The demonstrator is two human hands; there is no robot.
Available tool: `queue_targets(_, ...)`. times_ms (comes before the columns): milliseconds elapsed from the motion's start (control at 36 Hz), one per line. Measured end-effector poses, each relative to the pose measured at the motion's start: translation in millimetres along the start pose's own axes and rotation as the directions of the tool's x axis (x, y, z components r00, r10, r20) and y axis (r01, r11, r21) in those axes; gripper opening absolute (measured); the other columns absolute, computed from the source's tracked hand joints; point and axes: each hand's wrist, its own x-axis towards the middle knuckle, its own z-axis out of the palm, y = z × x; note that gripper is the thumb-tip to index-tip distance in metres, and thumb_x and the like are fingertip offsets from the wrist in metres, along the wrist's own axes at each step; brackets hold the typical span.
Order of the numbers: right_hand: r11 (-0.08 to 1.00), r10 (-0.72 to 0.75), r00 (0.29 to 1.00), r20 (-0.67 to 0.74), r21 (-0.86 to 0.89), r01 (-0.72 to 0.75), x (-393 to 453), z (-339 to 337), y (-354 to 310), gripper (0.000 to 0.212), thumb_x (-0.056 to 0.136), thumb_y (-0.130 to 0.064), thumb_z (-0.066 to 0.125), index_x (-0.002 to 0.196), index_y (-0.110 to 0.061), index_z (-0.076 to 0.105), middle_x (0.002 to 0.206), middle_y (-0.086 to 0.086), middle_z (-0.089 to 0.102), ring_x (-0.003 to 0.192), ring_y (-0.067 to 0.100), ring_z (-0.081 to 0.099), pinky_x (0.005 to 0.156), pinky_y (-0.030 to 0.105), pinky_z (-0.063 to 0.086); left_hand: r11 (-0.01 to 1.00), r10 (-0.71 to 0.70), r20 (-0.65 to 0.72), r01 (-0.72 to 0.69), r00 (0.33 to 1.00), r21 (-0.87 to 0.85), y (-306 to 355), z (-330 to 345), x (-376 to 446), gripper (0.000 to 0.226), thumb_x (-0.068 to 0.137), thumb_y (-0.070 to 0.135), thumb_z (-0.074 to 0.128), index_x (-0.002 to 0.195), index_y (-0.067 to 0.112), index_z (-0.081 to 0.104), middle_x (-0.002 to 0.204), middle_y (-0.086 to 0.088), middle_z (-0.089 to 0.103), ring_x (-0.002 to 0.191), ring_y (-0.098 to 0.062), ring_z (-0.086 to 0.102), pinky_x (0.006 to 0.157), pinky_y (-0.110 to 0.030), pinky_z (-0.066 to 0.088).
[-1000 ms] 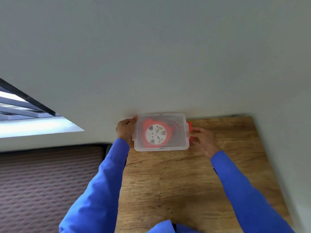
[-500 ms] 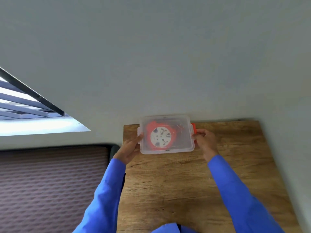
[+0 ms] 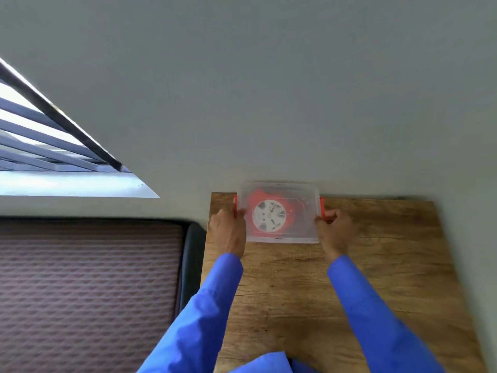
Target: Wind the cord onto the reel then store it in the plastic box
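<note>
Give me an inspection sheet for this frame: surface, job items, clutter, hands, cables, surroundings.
Surface: wooden table, bare around the box.
Job's things: clear plastic box at the table's far edge by the wall, lid on; red cord reel visible inside; orange latch on the right end.
Clutter: nothing seen.
Grippers: left hand has a grip on the box's left end; right hand on the right end at the latch.
Cables: no loose cord seen.
Surroundings: grey wall, window at left, patterned mattress beside the table.
</note>
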Motion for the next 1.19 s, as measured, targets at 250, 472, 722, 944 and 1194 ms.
queue_targets(250,0.989,-0.146,0.989,0.004,0.03,0.145,-10,-3,16,0.013,0.093,-0.016,0.08,0.098,-0.005,0.074,0.087,0.004,0.075,0.078,0.025,0.072,0.074,0.041,0.06,0.958,0.133,0.057,-0.113,0.989,-0.262,-32,-5,-4,0.032,0.103,0.044,0.073,0.134,0.036,0.075,0.092,0.014,0.083,0.071,0.01,0.068,0.067,-0.012,0.052)
queue_targets(472,0.991,-0.131,0.991,0.01,-0.004,0.131,-6,-1,8,0.013,0.091,-0.017,0.081,0.096,-0.006,0.077,0.091,0.01,0.079,0.08,0.025,0.071,0.072,0.033,0.052,0.896,0.17,0.214,-0.061,0.962,-0.44,-43,-11,-17,0.054,0.106,0.038,0.07,0.157,0.047,0.053,0.118,0.04,0.072,0.122,0.001,0.07,0.107,-0.027,0.055)
queue_targets(722,0.985,-0.079,0.99,0.114,-0.143,0.095,-7,-10,-10,0.02,0.096,-0.019,0.075,0.106,-0.001,0.075,0.104,0.019,0.079,0.1,0.037,0.074,0.079,0.036,0.05,0.968,0.224,0.2,-0.194,0.954,-0.16,-23,-16,-21,0.059,0.116,0.035,0.047,0.168,0.051,0.024,0.13,-0.013,0.076,0.115,-0.038,0.07,0.103,-0.046,0.056)
queue_targets(944,0.959,-0.105,0.943,0.316,-0.22,0.18,-19,-42,-20,0.028,0.098,-0.016,0.07,0.123,-0.004,0.074,0.117,0.018,0.078,0.112,0.035,0.072,0.093,0.037,0.054,0.955,0.259,0.296,-0.289,0.919,0.063,-4,-40,-32,0.066,0.117,0.028,0.045,0.175,0.026,0.015,0.152,-0.019,0.062,0.131,-0.046,0.062,0.107,-0.046,0.049)
queue_targets(1194,0.685,-0.538,0.805,0.25,-0.427,0.59,-3,-129,-32,0.047,0.111,-0.034,0.049,0.152,-0.013,0.053,0.149,0.011,0.059,0.139,0.03,0.054,0.112,0.042,0.045,0.807,0.563,-0.044,-0.537,0.826,0.243,77,-72,-71,0.067,0.113,0.041,0.053,0.168,0.008,0.034,0.176,-0.016,0.032,0.168,-0.036,0.015,0.136,-0.047,0.014)
